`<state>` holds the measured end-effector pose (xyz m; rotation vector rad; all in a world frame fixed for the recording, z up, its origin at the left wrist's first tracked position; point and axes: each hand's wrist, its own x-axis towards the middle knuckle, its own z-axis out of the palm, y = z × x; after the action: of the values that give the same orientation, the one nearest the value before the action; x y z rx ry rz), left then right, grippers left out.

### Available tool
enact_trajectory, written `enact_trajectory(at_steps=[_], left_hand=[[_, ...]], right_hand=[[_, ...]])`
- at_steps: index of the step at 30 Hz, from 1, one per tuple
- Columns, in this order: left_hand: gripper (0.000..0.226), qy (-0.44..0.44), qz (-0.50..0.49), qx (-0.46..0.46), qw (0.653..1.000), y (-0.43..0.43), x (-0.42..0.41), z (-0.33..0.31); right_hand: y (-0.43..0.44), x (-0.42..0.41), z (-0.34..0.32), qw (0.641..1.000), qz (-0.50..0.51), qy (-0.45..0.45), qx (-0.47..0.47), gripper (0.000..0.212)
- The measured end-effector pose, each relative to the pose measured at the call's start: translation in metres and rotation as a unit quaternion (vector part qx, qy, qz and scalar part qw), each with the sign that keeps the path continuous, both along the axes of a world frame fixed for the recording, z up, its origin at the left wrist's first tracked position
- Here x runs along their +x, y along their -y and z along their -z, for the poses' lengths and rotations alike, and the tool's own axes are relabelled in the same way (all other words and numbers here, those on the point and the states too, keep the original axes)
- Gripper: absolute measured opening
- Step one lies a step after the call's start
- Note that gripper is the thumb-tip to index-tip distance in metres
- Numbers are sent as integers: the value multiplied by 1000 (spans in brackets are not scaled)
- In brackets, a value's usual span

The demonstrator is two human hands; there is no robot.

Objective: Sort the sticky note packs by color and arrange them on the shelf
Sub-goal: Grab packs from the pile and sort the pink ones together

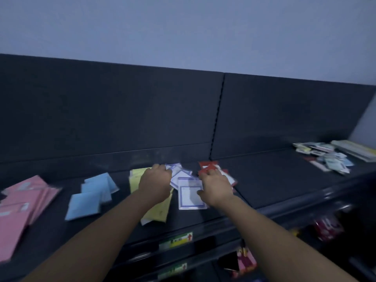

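Note:
On the dark shelf [264, 186] lie sticky note packs grouped by colour: pink packs [22, 204] at the far left, blue packs [89, 194] beside them, yellow packs [156, 210] in the middle. My left hand [155, 183] lies over the yellow packs, its fingertips on the blue-bordered white packs [190, 195]. My right hand [215, 185] covers the red-bordered packs [209, 166], fingers spread on them, its thumb on a blue-bordered pack. Whether either hand pinches a pack is hidden.
A loose heap of mixed packs [333, 159] and a long flat box [354, 149] sit at the shelf's far right. Lower shelves with price labels [176, 240] and coloured goods [327, 226] lie below. A dark back panel [122, 110] closes the shelf behind.

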<state>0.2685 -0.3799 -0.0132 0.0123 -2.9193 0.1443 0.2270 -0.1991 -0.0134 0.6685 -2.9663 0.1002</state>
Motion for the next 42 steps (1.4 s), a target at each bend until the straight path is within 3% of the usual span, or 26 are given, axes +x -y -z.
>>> enact_trajectory(at_steps=[5, 9, 17, 29, 42], left_hand=[[33, 7, 29, 19, 999, -81, -35, -4], [45, 14, 50, 36, 998, -144, -57, -4], [40, 28, 107, 51, 993, -243, -109, -4], [45, 36, 189, 79, 978, -357, -233, 3], [36, 86, 233, 55, 967, -456, -356, 14]], right_hand=[[-82, -20, -5, 999, 41, 1, 7, 50], [-143, -35, -7, 998, 63, -1, 17, 51], [-245, -68, -10, 993, 117, 19, 21, 48], [-356, -171, -6, 981, 192, 14, 38, 52], [-461, -275, 9, 961, 271, 42, 47, 53]])
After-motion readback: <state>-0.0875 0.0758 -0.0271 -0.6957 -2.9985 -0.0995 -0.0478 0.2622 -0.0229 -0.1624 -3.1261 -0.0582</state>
